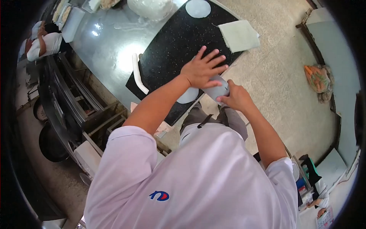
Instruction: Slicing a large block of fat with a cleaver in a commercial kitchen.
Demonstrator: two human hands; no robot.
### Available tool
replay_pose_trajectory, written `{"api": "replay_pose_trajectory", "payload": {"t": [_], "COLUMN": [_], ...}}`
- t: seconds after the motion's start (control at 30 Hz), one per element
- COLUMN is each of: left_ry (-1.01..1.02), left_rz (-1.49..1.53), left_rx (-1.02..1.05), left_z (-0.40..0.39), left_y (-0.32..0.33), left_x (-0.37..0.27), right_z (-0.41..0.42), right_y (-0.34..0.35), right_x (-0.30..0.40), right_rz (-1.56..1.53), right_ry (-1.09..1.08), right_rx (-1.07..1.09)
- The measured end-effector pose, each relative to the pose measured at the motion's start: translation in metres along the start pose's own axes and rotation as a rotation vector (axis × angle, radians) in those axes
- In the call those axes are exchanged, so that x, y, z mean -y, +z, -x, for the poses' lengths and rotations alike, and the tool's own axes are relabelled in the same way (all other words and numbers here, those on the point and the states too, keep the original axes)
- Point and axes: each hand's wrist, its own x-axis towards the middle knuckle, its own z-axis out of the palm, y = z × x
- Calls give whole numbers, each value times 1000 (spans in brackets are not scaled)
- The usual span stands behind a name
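Observation:
My left hand (204, 68) lies palm down with fingers spread, its heel and thumb on a broad, flat grey blade (216, 90), which looks like a cleaver. My right hand (236, 96) grips the near end of this blade at the edge of a speckled black stone board (171, 48); any handle is hidden. A thin white disc (188, 96), likely dough, shows partly beneath my left wrist. Another round white disc (198, 8) lies at the board's far end. To the left rests a bent white dough roll (137, 73). A folded pale cloth (240, 35) overhangs the right edge.
The board sits on a shiny metal table (100, 54). A clear plastic bag (150, 8) with pale contents is at the far side. People (47, 43) are at far left, above a black wok (53, 141) lower down. A bag of carrots (317, 78) lies on the floor at right.

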Motion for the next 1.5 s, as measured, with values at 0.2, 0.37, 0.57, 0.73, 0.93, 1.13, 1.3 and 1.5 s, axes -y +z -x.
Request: {"api": "replay_pose_trajectory", "payload": {"t": [0.2,0.37,0.57,0.73,0.93,1.13,1.3,1.5], "left_ry": [-26,111,100,-534,-795,-865,-884,-942], "left_rz": [132,-27,-61,398,717,802,893,965], "left_rx": [69,125,-186,301,-7,-386,-389,-367], "left_z": [60,33,-6,23,110,126,130,80], "left_y": [4,2,-3,-65,-37,-30,-51,-75], "left_x": [-31,-27,26,4,-8,-27,-45,-35], "right_z": [31,33,8,82,145,39,-4,14], "right_y": [68,72,37,110,122,54,73,27], "right_x": [-9,-5,13,34,31,50,62,14], "right_rz": [-175,-105,-74,-196,-119,-44,49,102], "right_ry": [-109,105,78,169,224,5,-139,-320], "right_rx": [-26,-92,-220,-295,-164,-370,-91,135]}}
